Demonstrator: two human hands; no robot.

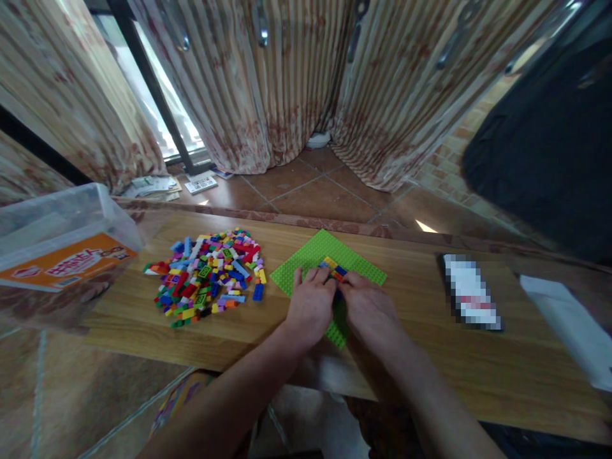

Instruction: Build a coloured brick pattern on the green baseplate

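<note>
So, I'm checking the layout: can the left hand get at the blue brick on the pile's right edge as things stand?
Probably yes: the blue brick lies left of the left hand and nothing tall seems to stand between them, though that hand is busy over the green baseplate.

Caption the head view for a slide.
Left hand and right hand at bricks on a green baseplate, beside a loose brick pile.

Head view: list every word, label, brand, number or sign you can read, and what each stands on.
No text reads clearly enough to quote.
Orange label on the clear plastic bin: white lettering, too blurred.
White printed item on the floor: dark marks, too small.
Paper stack beside it: any print too small.
Phone: pixelated, unreadable.
</note>
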